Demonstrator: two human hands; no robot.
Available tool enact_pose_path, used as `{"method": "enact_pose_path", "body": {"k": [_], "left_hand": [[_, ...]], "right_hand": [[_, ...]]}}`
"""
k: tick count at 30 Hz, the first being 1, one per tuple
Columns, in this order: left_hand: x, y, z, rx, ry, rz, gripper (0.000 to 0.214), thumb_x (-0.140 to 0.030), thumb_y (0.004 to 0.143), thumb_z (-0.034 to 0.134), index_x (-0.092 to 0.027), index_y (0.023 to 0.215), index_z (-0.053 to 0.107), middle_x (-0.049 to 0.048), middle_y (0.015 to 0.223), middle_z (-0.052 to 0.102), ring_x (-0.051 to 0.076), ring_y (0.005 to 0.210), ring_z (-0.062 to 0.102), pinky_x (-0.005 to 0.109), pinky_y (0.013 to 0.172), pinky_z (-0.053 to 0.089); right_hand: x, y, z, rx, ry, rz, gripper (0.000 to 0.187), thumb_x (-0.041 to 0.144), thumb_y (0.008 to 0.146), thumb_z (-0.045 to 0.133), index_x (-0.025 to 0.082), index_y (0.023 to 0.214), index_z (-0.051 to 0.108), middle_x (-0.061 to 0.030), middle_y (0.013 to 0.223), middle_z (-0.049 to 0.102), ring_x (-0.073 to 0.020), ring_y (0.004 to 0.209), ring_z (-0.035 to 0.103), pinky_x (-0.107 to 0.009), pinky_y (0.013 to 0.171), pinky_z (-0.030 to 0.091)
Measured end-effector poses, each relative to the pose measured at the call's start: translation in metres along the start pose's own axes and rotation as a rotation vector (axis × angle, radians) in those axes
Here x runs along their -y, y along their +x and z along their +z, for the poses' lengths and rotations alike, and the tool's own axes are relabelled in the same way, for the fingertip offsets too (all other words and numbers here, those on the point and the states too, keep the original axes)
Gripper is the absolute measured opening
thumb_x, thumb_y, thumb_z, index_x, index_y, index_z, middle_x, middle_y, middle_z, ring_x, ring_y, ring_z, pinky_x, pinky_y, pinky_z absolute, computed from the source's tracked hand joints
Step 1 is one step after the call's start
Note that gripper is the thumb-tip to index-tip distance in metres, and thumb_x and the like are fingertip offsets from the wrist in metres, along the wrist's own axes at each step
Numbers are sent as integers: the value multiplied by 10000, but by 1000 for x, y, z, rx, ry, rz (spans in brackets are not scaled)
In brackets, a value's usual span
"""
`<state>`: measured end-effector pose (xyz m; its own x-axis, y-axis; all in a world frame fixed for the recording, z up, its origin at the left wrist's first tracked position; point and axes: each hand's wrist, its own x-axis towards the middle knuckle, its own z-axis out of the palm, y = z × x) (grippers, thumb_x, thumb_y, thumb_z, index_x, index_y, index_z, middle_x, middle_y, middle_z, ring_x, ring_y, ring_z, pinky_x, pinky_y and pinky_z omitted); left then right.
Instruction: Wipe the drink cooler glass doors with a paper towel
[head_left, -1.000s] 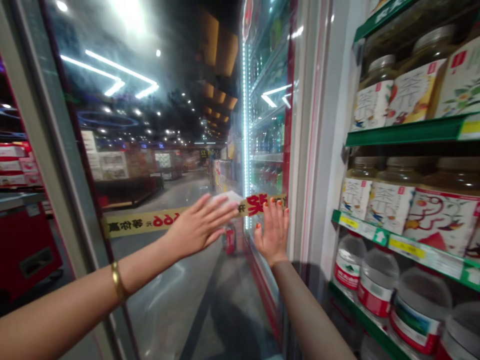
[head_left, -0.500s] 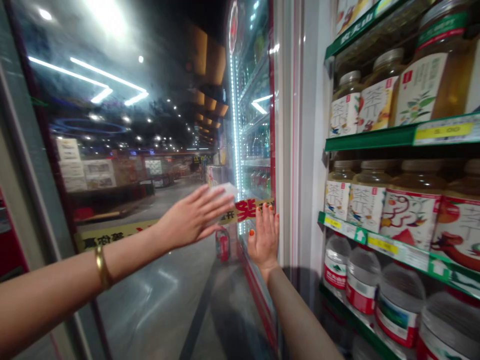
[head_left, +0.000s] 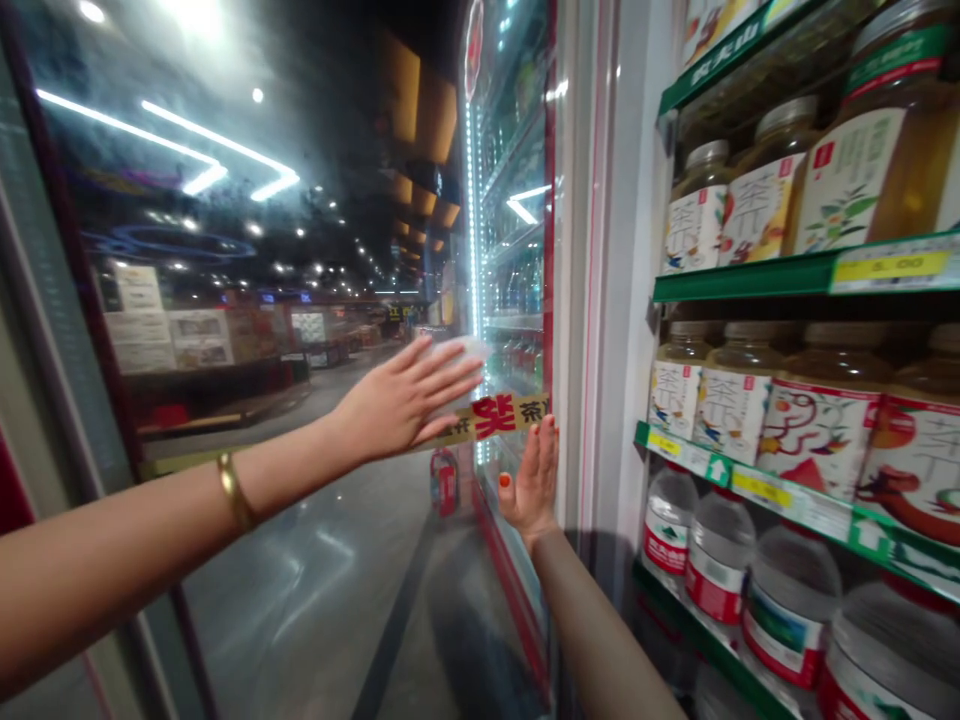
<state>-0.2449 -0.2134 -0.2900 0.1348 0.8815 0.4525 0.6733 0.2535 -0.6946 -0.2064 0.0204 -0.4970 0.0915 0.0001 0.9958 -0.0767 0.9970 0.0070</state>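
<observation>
My left hand (head_left: 401, 400), with a gold bangle (head_left: 235, 490) on its wrist, lies flat against the glass door (head_left: 300, 560). A blurred white cloth (head_left: 474, 350), perhaps a tissue, shows under its fingertips, pressed to the glass. Just below, a yellow strip with red and black characters (head_left: 493, 416) runs across the pane. To the right, my right hand (head_left: 531, 480), with orange-red nails, rests with its fingers stretched upward and thumb apart near the pane's right edge. Nothing shows in it.
Close on the right stand shelves with tea bottles (head_left: 757, 205) and large water bottles (head_left: 791, 600). Green shelf edges (head_left: 750, 278) jut out beside my right arm. A pale door frame (head_left: 600, 300) rises between glass and shelves. Stacked boxes (head_left: 169, 335) appear through the glass.
My left hand and the white cloth have moved a little right and up across the glass. My right hand has shifted slightly downward, its fingers now more turned. The view has shifted slightly.
</observation>
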Motion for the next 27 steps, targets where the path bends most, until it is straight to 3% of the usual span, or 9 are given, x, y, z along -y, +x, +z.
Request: {"method": "enact_pose_path", "body": {"k": [3, 5, 9, 11, 13, 17, 21, 24, 27], "left_hand": [[-9, 45, -2, -72, 81, -120, 692, -554, 1134, 337, -242, 1749, 282, 22, 1846, 214, 275, 1750, 100, 568, 1439, 46], [-37, 48, 14, -12, 82, -3, 679, -559, 1125, 365, -251, 1730, 352, -2, 1831, 267, 251, 1743, 161, 518, 1446, 118], [-89, -49, 42, 69, 100, 105, 666, -597, 1106, 415, -345, 1721, 374, -95, 1799, 316, 144, 1733, 157, 381, 1459, 117], [-89, -121, 30, 12, 133, -58, 705, -617, 1102, 420, -378, 1751, 280, -120, 1786, 335, 119, 1731, 124, 346, 1452, -18], [-73, -178, 5, -71, 202, -402, 772, -574, 1093, 470, -407, 1772, 144, -116, 1803, 294, 155, 1734, 123, 394, 1452, -46], [-43, -200, -25, -281, 214, -985, 836, -517, 1096, 476, -364, 1781, 22, -14, 1862, 32, 336, 1743, 24, 627, 1440, 48], [-81, -170, 16, -244, 179, -752, 874, -496, 1074, 549, -293, 1786, 83, 30, 1837, 196, 277, 1740, 16, 537, 1452, -5], [-122, -191, 46, -152, 169, -460, 889, -535, 1047, 621, -309, 1779, 170, -19, 1753, 419, 159, 1731, 72, 380, 1443, -42], [-123, -235, 41, -193, 182, -624, 927, -545, 1026, 660, -318, 1780, 172, 7, 1784, 354, 203, 1736, 88, 438, 1452, -5]], "right_hand": [[-2, -1, -1, 6, -12, 15, 856, 424, 1057, 386, 182, 1801, 39, -192, 1885, 52, -419, 1730, 175, -726, 1264, 422], [-4, 0, -3, -3, -6, 20, 849, 396, 1059, 387, 189, 1801, 33, -189, 1886, 43, -425, 1732, 164, -738, 1265, 412], [-4, 4, -5, 8, -23, -8, 838, 295, 1047, 392, 235, 1806, 43, -157, 1888, 99, -412, 1734, 176, -744, 1301, 352], [-3, 8, -6, 76, -55, -30, 838, 273, 1042, 415, 291, 1806, 71, -123, 1882, 170, -405, 1731, 196, -745, 1322, 308], [-2, 13, -9, 139, -77, -50, 828, 288, 1050, 454, 343, 1801, 110, -91, 1872, 230, -394, 1725, 222, -743, 1345, 259], [16, 18, -13, 165, -84, -36, 835, 290, 1068, 484, 335, 1801, 86, -91, 1885, 169, -377, 1743, 153, -772, 1361, 168], [69, 6, -9, 247, -68, 12, 862, 314, 1065, 515, 294, 1803, 71, -128, 1892, 45, -437, 1746, -33, -902, 1289, 111], [109, -13, -4, 298, -46, -23, 832, 345, 1045, 588, 317, 1786, 211, -126, 1880, 166, -445, 1745, -18, -926, 1273, 86], [126, -30, 1, 347, -12, -106, 768, 367, 1015, 642, 375, 1733, 370, -84, 1838, 330, -442, 1742, 42, -917, 1281, 82]]}}
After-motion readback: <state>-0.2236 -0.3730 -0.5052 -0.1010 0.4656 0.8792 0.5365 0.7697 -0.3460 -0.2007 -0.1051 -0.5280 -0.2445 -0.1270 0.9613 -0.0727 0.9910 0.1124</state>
